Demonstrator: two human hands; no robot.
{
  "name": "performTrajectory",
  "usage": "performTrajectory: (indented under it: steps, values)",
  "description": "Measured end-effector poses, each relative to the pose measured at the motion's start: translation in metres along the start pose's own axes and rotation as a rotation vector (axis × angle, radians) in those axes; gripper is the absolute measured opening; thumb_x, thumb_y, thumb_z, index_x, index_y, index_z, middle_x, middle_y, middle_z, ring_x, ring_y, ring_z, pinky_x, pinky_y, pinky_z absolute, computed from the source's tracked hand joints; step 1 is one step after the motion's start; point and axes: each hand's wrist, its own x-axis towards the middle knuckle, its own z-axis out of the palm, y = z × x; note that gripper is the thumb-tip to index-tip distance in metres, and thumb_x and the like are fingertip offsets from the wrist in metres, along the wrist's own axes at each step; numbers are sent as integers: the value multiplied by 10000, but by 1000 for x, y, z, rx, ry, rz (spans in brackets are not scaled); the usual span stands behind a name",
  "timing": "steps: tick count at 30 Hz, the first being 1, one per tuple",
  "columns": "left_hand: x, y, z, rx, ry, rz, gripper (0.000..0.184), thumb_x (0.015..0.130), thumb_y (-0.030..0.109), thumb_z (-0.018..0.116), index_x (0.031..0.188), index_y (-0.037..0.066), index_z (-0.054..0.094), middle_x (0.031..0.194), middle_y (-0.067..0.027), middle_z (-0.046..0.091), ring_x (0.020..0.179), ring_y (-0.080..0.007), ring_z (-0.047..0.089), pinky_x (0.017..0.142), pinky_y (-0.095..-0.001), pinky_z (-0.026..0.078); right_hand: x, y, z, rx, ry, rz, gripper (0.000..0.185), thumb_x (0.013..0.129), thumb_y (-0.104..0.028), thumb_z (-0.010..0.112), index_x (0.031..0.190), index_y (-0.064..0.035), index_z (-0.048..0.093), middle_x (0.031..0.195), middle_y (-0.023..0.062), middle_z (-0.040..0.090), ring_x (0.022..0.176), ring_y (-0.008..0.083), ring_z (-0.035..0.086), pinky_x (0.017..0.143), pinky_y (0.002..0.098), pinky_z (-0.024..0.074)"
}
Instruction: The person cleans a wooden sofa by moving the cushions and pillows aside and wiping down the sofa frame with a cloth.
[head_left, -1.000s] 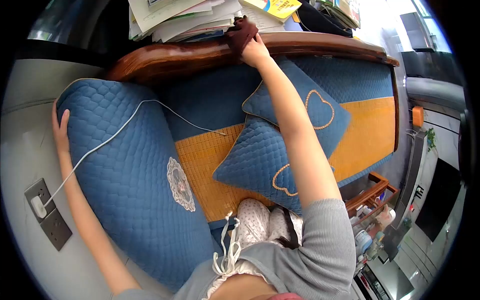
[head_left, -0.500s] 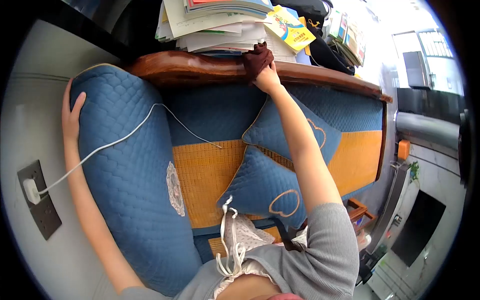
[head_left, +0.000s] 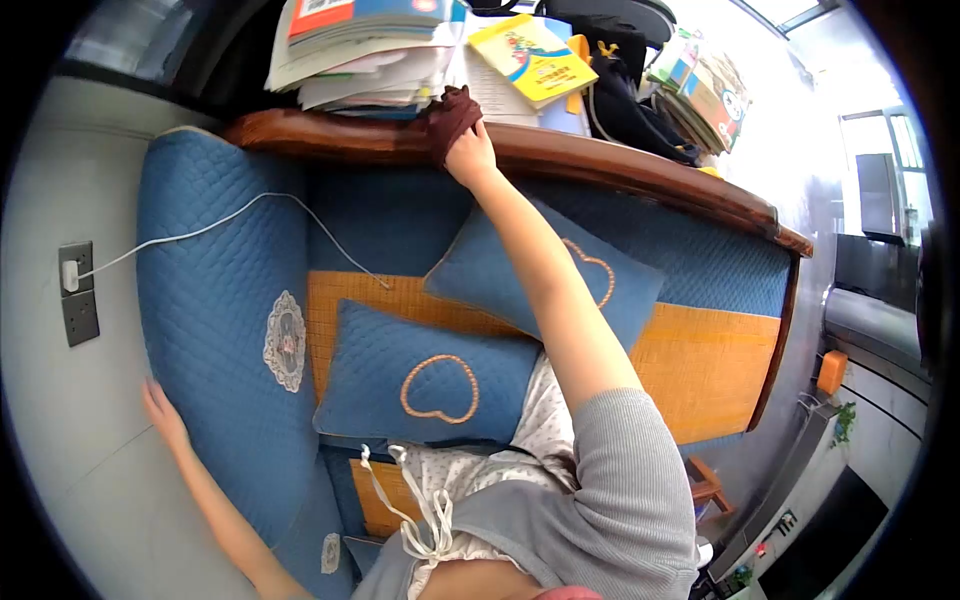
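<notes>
A dark maroon cloth (head_left: 452,122) is bunched in my right hand (head_left: 472,154), which presses it against the brown wooden top rail (head_left: 560,146) of the sofa back. Lower left, my left hand (head_left: 166,412) lies with fingers stretched, between the grey wall and the blue quilted armrest (head_left: 215,300); whether its fingertips touch the wall I cannot tell. Under my right arm are two blue cushions with heart outlines, a nearer cushion (head_left: 375,385) and a farther cushion (head_left: 500,265).
Stacked papers and books (head_left: 370,60) stand behind the rail, beside a yellow booklet (head_left: 535,60) and a black bag (head_left: 625,100). A white cable (head_left: 215,228) runs from the wall socket (head_left: 78,295) across the armrest. A woven mat (head_left: 710,350) covers the seat.
My left hand has left the armrest's far top corner and come down toward me along its wall side. The camera view has shifted; the nearer cushion now lies flatter. My right hand still holds the cloth.
</notes>
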Motion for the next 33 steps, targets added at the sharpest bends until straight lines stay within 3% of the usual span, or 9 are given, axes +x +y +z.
performTrajectory:
  steps: [3, 10, 13, 21, 23, 25, 28, 30, 33]
  values:
    - [-156, -19, -55, 316, 52, 156, 380, 935, 218, 462, 1192, -61, 472, 1197, -219, 494, 1099, -337, 468, 962, -396, 347, -44, 62, -21, 24, 64, -3, 489, 832, -253, 466, 1294, -106, 409, 1327, 141, 430, 1285, 285, 334, 1070, 448, 187]
    - [-408, -16, -104, 243, -359, -630, 340, 910, 235, 449, 1049, -60, 547, 1032, -211, 578, 933, -315, 542, 835, -365, 420, -136, 186, -56, 95, -58, 12, 517, 826, -270, 470, 1318, -131, 390, 1309, 118, 446, 1243, 248, 386, 1048, 430, 223]
    - [-414, 9, -90, 188, -451, -871, 380, 921, 281, 437, 1085, -46, 539, 1079, -193, 571, 988, -284, 535, 878, -345, 404, -166, 222, -62, 1, -170, 61, 547, 817, -290, 483, 1327, -116, 386, 1325, 126, 439, 1262, 271, 364, 1056, 456, 210]
    - [-310, 134, 48, -236, -632, -526, 410, 909, 269, 465, 1170, -45, 494, 1164, -149, 534, 1088, -239, 494, 956, -312, 345, -173, 236, -57, 13, -139, 69, 641, 802, -332, 516, 1364, -95, 317, 1394, 156, 334, 1309, 359, 264, 1062, 515, 167]
    - [-305, 219, 104, -371, -838, -1053, 659, 798, 373, 592, 1331, 78, 340, 1281, -179, 416, 1110, -354, 462, 774, -511, 464, -173, 236, -58, -19, -147, 53, 639, 806, -333, 509, 1367, -99, 313, 1396, 156, 330, 1309, 358, 266, 1063, 515, 166]
    - [-361, 242, 165, -405, -1014, -987, 941, 706, 378, 706, 1420, 149, 137, 1405, -191, 219, 1185, -420, 375, 766, -562, 477, -175, 235, -59, -48, -157, 48, 636, 811, -335, 501, 1370, -103, 308, 1398, 157, 326, 1309, 355, 266, 1064, 514, 163]
    - [-424, 286, 203, -117, -587, -904, 1023, 692, 392, 731, 1432, 170, 60, 1415, -238, 164, 1213, -433, 347, 907, -513, 422, -174, 233, -54, -80, -219, 97, 629, 822, -335, 482, 1379, -108, 296, 1407, 158, 315, 1318, 339, 259, 1071, 509, 148]
    - [-432, 277, 209, -729, -465, -1389, 1170, 611, 511, 760, 1441, 204, -6, 1432, -174, 215, 1196, -362, 393, 859, -574, 420, -171, 229, -54, -100, -171, 134, 630, 825, -334, 475, 1381, -103, 291, 1409, 161, 310, 1324, 336, 249, 1075, 506, 138]
    - [-442, 230, 210, -994, -1147, -1678, 1046, 528, 665, 719, 1286, 62, 326, 1294, -140, 416, 1148, -299, 452, 902, -456, 426, -167, 218, -64, -90, -324, 226, 621, 872, -313, 384, 1410, -76, 186, 1471, 172, 144, 1366, 328, 116, 1095, 479, 74]
